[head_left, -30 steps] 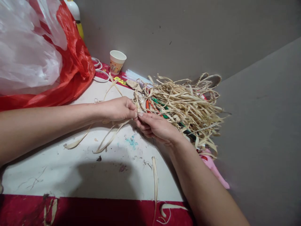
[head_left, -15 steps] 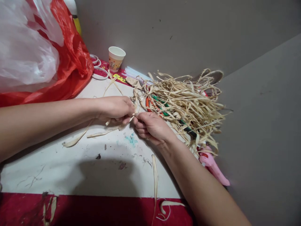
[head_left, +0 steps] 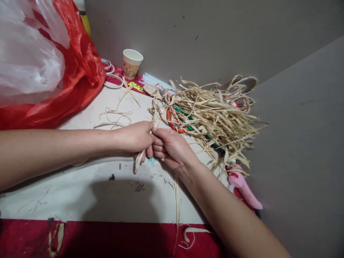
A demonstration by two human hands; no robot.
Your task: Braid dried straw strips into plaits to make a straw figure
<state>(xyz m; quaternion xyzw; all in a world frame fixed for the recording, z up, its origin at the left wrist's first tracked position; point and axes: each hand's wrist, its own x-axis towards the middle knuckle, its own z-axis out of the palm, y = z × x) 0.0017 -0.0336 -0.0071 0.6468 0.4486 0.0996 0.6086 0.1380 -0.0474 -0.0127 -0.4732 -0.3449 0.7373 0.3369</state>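
Over the middle of the white board (head_left: 107, 193), my left hand (head_left: 137, 138) and my right hand (head_left: 172, 145) meet with fingers closed. Both pinch the near end of a braided straw cord (head_left: 154, 111), which runs away from them toward the pile. A loose flat straw strip (head_left: 138, 162) hangs below the fingers of my left hand. Another strip (head_left: 177, 197) trails down below my right hand. The exact grip on the strands is hidden between the fingers.
A large heap of dry straw (head_left: 215, 111) lies at the right, over red and green handles. Beside it is a pink glue gun (head_left: 243, 186). A paper cup (head_left: 132, 64), white rings (head_left: 113, 81) and a red plastic bag (head_left: 88, 79) stand at the back left.
My left hand has turned over and come nearer, staying against my right hand. The straw strip that stretched left now hangs down below it. My right hand has hardly moved.
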